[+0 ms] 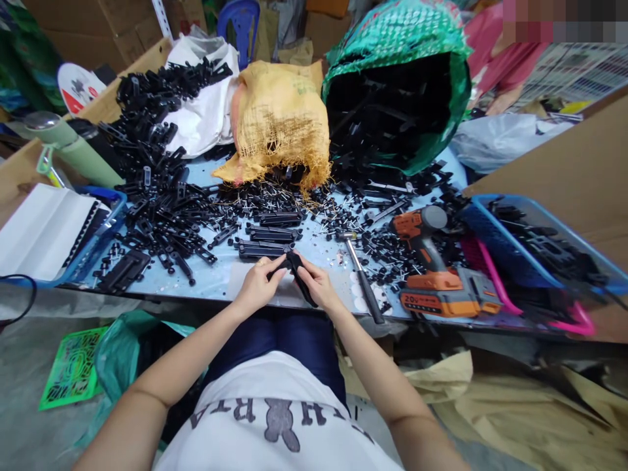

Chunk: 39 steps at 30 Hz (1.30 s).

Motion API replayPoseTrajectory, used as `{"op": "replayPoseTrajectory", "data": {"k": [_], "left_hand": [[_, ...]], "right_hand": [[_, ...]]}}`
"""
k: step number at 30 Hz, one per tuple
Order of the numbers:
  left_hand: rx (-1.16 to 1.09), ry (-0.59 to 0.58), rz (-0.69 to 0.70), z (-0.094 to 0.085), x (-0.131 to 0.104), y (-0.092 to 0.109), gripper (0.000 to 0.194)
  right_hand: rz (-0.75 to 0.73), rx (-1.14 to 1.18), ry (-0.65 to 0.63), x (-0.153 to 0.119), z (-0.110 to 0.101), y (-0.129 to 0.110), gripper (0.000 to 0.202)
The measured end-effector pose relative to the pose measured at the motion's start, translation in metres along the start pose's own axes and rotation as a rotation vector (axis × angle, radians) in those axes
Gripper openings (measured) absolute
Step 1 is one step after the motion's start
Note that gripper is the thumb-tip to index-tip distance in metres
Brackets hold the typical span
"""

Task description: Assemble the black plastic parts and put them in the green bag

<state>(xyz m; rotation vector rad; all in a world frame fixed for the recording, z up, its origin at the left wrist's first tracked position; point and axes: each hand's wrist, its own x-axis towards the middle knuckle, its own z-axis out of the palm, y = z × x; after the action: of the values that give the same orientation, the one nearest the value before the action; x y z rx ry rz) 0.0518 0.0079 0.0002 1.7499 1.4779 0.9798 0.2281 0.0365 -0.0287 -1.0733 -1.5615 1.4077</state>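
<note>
While left grip (262, 281) and right grip (318, 284) pinch a black part (297, 273) between them, bare surface (212, 278) flanks both near its edge.

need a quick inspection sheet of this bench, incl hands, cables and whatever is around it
Surface: blue tabletop, mostly covered.
Job's things: black part in hand; black assemblies lined up just beyond.
Clutter: loose black pieces, hammer, cordless drill, yellow sack, green sack.
Hands: right hand grips the part; left hand at its left side, grip partly hidden.
Cables: black cable at left edge, ends unseen.
Surroundings: blue chair behind; another person's sleeve, upper right.
</note>
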Motion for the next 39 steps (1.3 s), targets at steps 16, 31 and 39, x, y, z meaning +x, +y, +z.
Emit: {"op": "replayPoseTrajectory", "data": {"k": [16, 31, 39], "left_hand": [[-0.211, 0.31, 0.074, 0.031, -0.006, 0.009, 0.037], [0.564, -0.213, 0.375, 0.017, -0.017, -0.017, 0.06], [0.651, -0.424, 0.478, 0.013, 0.01, -0.01, 0.051]], "right_hand": [[-0.384, -0.432, 0.074, -0.011, 0.02, -0.014, 0.051], [0.683, -1.4, 0.63, 0.181, -0.198, -0.016, 0.044], [0.837, -1.533, 0.281, 0.179, -0.22, -0.02, 0.033]]}}
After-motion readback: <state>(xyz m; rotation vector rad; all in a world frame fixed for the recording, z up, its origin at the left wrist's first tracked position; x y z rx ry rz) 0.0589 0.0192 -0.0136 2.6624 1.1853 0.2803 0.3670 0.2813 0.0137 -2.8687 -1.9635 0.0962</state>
